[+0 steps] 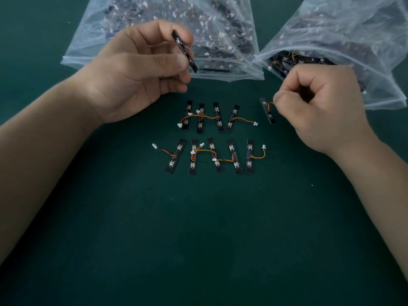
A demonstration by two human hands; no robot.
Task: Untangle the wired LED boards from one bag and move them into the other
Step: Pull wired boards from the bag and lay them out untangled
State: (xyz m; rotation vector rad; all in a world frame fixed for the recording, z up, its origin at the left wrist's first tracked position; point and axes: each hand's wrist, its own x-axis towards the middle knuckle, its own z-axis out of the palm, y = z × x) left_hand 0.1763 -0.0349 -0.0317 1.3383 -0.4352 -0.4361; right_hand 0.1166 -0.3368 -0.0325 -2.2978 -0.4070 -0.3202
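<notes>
Near bags [167, 29] [344, 40], hands [141, 69] [322, 107] pinch board [184, 50] and wire [269, 104]

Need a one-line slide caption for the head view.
Left hand holds an LED board, right hand pinches another's wire; nine boards lie in two rows.

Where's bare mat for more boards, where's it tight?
Free: all green mat below the lower row. Crowded: upper row up to left bag and right bag, where left hand grips a board and right hand pinches a wire.
</notes>
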